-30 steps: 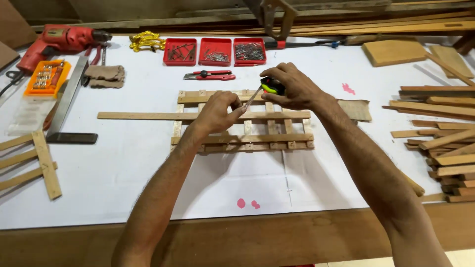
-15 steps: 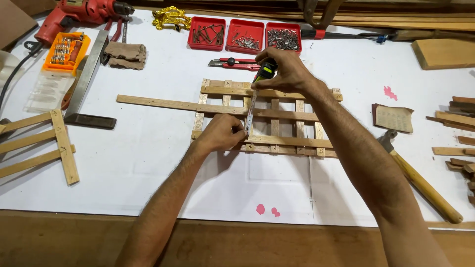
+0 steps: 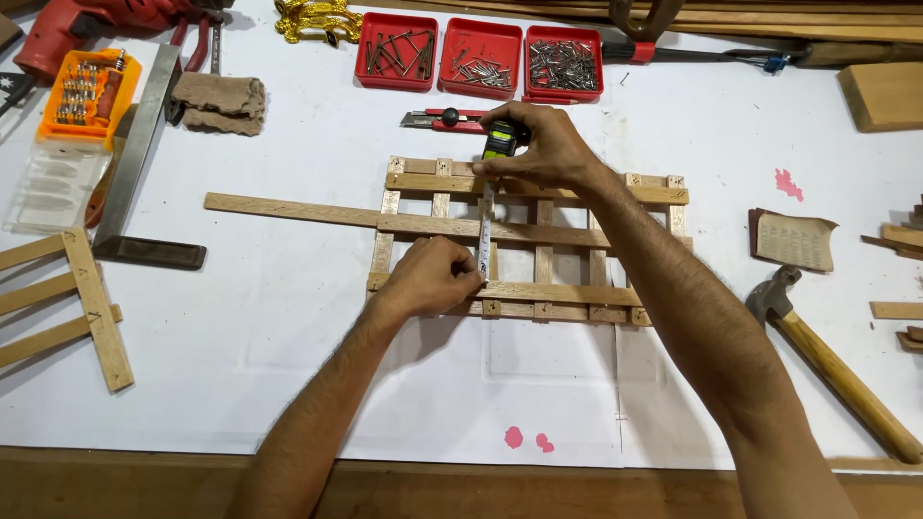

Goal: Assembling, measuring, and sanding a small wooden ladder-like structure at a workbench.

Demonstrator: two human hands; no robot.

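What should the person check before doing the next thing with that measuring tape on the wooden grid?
1. Right hand grips the tape measure case at the top slat: ok.
2. Left hand pins the tape blade near the lower slat: ok.
3. Blade runs straight across the wooden lattice frame: ok.
4. Blade reading: cannot tell, too small.
5. Hammer lies clear of the frame: ok.

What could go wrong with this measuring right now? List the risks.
1. The tape blade is stretched across the wooden lattice, pinned only by the left hand; a slip may let it snap back toward the tape measure in the right hand.
2. The long slat overhangs the lattice on the left and looks loose, so it might shift and spoil the reading.
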